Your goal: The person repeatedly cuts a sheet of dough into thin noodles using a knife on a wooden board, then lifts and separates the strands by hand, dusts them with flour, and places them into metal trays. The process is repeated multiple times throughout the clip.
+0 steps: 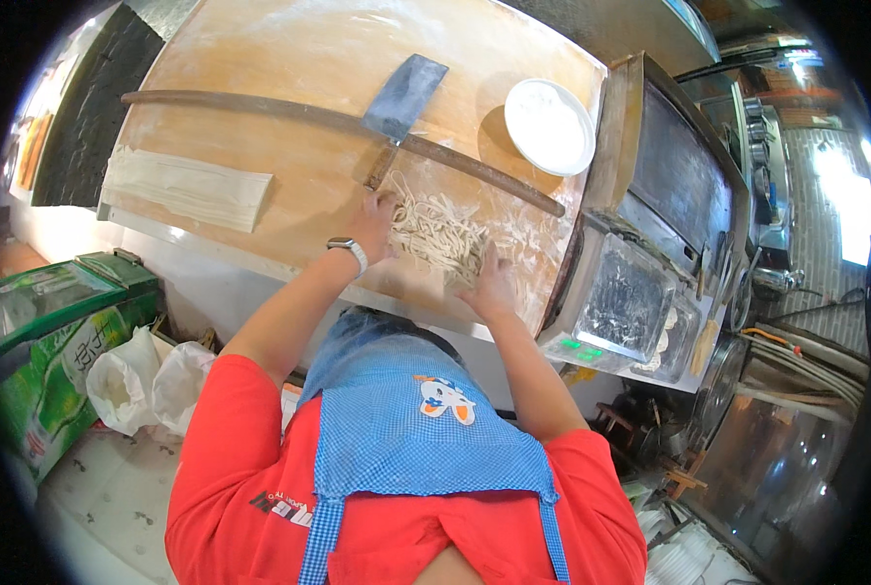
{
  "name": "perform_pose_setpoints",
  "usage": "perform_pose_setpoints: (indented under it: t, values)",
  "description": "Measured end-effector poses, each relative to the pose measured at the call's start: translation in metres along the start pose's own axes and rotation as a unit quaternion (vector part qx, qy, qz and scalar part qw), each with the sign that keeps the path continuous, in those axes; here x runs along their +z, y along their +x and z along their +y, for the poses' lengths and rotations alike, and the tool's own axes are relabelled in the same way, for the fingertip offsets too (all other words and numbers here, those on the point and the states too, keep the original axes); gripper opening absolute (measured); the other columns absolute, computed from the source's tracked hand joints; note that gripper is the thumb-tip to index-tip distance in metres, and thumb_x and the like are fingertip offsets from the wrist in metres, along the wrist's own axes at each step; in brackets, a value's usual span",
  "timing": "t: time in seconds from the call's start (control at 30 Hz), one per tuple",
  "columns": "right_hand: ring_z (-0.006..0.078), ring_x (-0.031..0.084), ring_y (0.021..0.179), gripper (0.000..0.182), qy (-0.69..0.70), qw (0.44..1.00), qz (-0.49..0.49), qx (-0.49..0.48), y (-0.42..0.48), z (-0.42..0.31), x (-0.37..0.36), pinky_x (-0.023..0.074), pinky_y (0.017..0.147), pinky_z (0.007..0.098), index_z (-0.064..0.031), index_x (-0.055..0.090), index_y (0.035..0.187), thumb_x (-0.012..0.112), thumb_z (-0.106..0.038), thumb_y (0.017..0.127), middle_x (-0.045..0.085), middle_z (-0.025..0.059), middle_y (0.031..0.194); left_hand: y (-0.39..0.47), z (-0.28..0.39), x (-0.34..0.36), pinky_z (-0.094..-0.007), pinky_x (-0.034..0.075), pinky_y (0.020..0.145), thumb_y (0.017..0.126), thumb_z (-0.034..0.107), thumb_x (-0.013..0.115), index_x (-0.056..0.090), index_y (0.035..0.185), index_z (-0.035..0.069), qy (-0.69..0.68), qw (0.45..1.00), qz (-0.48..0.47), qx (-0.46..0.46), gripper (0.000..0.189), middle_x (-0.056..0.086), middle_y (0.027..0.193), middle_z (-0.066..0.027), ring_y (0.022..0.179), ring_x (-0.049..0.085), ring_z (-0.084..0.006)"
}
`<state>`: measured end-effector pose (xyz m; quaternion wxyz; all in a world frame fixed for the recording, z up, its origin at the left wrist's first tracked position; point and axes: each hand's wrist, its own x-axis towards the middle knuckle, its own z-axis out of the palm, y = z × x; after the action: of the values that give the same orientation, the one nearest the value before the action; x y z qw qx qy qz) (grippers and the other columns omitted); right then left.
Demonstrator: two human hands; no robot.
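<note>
A loose heap of cut noodles (pixel 435 232) lies on the floured wooden board (pixel 318 55). My left hand (pixel 375 225), with a watch at the wrist, touches the heap's left side with its fingers curved. At the right side, my right hand (pixel 492 281) rests against the noodles, thumb apart from the fingers. Whether either hand grips any strands cannot be made out. Just beyond my left hand is a broad-bladed cleaver (pixel 406 95), its handle pointing towards me and its blade side across a long wooden rolling pin (pixel 282 110). A folded dough sheet (pixel 187 189) lies at the left.
A white bowl of flour (pixel 550 128) stands at the board's far right. Right of the board are a digital scale (pixel 578 351) bearing a floured metal tray (pixel 622 296), and a metal-framed unit (pixel 677 168). A green chest freezer (pixel 62 322) and white sacks (pixel 124 380) stand lower left.
</note>
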<state>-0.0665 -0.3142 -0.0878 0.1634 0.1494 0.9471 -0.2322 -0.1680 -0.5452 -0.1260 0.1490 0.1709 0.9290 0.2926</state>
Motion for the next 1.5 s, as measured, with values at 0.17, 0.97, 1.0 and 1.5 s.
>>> perform_pose_setpoints:
  t: [0.17, 0.97, 1.0, 1.5]
  values:
    - [0.0397, 0.041, 0.117, 0.081, -0.043, 0.994, 0.062, -0.081, 0.027, -0.027, 0.019, 0.0429, 0.093, 0.0411, -0.0047, 0.04, 0.127, 0.079, -0.012, 0.057, 0.033, 0.0274, 0.128, 0.017, 0.054, 0.028, -0.0435, 0.045, 0.087, 0.072, 0.006, 0.066, 0.042, 0.127, 0.011, 0.028, 0.988, -0.145, 0.039, 0.06, 0.047, 0.12, -0.0165, 0.108, 0.049, -0.0373]
    - [0.0312, 0.051, 0.108, 0.065, -0.095, 0.95, 0.252, 0.16, -0.069, 0.198, -0.204, 0.0437, 0.089, 0.0404, 0.0003, 0.044, 0.123, 0.075, -0.017, 0.069, 0.052, 0.0198, 0.116, 0.041, 0.055, 0.052, -0.0408, 0.046, 0.084, 0.08, 0.011, 0.056, 0.053, 0.112, 0.004, 0.198, 0.97, 0.012, 0.137, 0.033, 0.049, 0.118, -0.0183, 0.107, 0.05, -0.0344]
    - [0.0334, 0.044, 0.115, 0.066, -0.161, 0.937, 0.3, 0.077, -0.062, 0.214, -0.177, 0.0405, 0.093, 0.0429, -0.0041, 0.041, 0.127, 0.074, -0.019, 0.071, 0.045, 0.022, 0.123, 0.038, 0.058, 0.05, -0.0406, 0.047, 0.083, 0.079, 0.011, 0.056, 0.053, 0.108, 0.003, 0.187, 0.975, -0.005, 0.119, 0.029, 0.051, 0.114, -0.0187, 0.103, 0.052, -0.0348]
    - [0.0304, 0.064, 0.074, 0.016, 0.204, 0.975, 0.082, 0.034, -0.008, 0.109, -0.02, 0.0505, 0.066, 0.0399, -0.0027, 0.059, 0.086, 0.061, -0.017, 0.079, 0.063, 0.0174, 0.077, 0.021, 0.167, 0.079, -0.0354, 0.048, 0.066, 0.079, 0.015, 0.061, 0.061, 0.086, 0.002, -0.163, 0.982, -0.065, 0.069, 0.015, 0.062, 0.077, -0.0148, 0.071, 0.061, -0.0273]
